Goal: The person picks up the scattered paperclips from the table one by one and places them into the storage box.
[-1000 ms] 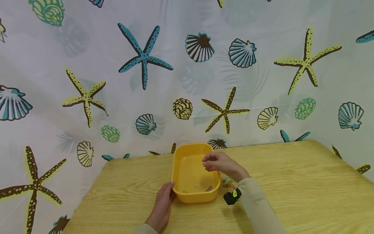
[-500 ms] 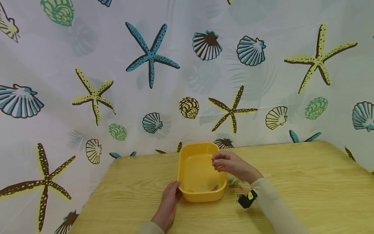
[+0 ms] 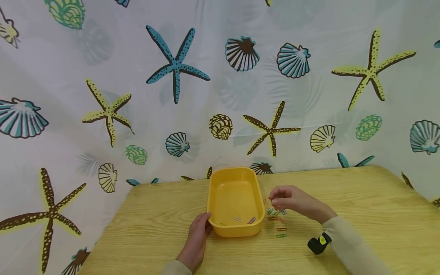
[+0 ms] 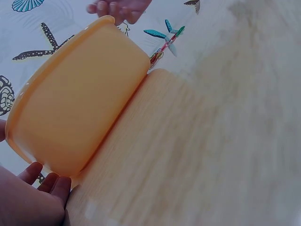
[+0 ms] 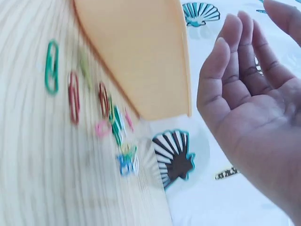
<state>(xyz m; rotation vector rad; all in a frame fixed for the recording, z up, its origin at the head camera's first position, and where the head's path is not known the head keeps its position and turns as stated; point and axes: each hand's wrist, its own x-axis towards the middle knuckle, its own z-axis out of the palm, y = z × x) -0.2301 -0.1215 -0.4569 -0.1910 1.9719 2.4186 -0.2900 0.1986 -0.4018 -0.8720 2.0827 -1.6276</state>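
A yellow plastic tub [image 3: 237,196] stands on the table, with a purple paper clip [image 3: 252,220], a white paper clip [image 3: 237,219] and a yellowish one lying at its near end. My left hand [image 3: 195,238] grips the tub's near left corner, thumb at the rim and fingers against the outer wall [image 4: 70,103]. My right hand [image 3: 299,200] hovers right of the tub, fingers loosely bent with nothing between them. Below it lies a small pile of coloured paper clips [image 3: 273,212]. Closer to me are a red paper clip [image 5: 74,98] and a green paper clip [image 5: 51,67].
The wooden table [image 3: 361,214] reaches back to a white curtain [image 3: 220,88] printed with starfish and shells. This curtain also hangs along the left and right sides. A black wrist camera [image 3: 317,244] sits under my right sleeve.
My right hand has moved right, from over the tub to beside it above the paper clips, uncovering the red and green ones. My left hand keeps its grip. The head view has shifted slightly.
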